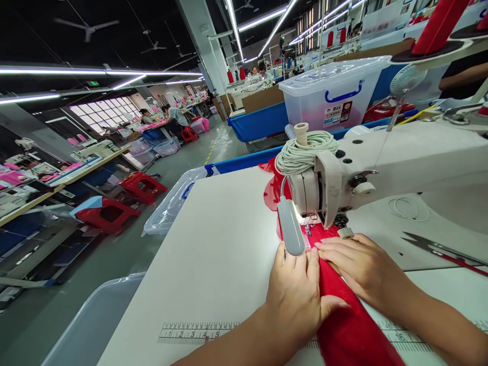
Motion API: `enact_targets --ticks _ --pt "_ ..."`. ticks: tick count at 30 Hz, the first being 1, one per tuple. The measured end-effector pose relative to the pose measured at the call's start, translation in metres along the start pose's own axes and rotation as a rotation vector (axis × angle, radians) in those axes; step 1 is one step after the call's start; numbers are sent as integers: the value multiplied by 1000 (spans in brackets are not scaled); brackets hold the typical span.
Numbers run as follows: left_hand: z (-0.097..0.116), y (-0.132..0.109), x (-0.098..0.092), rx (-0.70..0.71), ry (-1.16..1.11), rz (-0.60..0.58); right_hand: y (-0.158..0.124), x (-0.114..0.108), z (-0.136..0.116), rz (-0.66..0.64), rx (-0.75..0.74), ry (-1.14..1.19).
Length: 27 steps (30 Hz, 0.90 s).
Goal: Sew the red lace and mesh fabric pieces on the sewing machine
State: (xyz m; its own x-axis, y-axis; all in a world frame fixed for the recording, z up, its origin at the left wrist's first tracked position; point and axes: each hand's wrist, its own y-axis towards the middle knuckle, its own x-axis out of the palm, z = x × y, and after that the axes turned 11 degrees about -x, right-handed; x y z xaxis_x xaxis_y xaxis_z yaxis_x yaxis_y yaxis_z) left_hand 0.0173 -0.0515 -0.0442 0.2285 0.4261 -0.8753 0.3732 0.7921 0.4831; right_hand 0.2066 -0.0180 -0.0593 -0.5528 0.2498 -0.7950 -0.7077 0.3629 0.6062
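A strip of red fabric (pixel 348 315) runs from the near edge of the white table up under the head of a white sewing machine (pixel 412 157). My left hand (pixel 292 295) holds the strip's left side, fingers close together near the needle and thumb across the cloth. On the other side, my right hand (pixel 366 269) grips the fabric's edge with its fingertips just in front of the presser foot (pixel 308 230). A grey lamp (pixel 292 229) partly hides the left fingertips. More red fabric (pixel 272 190) lies bunched behind the needle.
Black-bladed scissors (pixel 442 248) lie on the machine bed to the right. A printed ruler (pixel 190 333) crosses the white tabletop (pixel 213 244). Coiled pale cord (pixel 305 152) sits on the machine head. Beyond stand a lidded plastic box (pixel 328 101) and red stools (pixel 109 213).
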Motion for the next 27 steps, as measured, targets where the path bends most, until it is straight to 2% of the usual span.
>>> enact_targets --ticks 7,11,18,27 --pt "-2 2 4 -4 60 -13 -2 8 2 23 82 33" --pt "-4 5 4 0 61 -30 1 8 4 -27 76 10" --pt "-6 8 6 38 -48 -4 5 6 4 -49 89 -2" --pt "-1 5 4 68 123 -57 7 4 4 -66 88 7"
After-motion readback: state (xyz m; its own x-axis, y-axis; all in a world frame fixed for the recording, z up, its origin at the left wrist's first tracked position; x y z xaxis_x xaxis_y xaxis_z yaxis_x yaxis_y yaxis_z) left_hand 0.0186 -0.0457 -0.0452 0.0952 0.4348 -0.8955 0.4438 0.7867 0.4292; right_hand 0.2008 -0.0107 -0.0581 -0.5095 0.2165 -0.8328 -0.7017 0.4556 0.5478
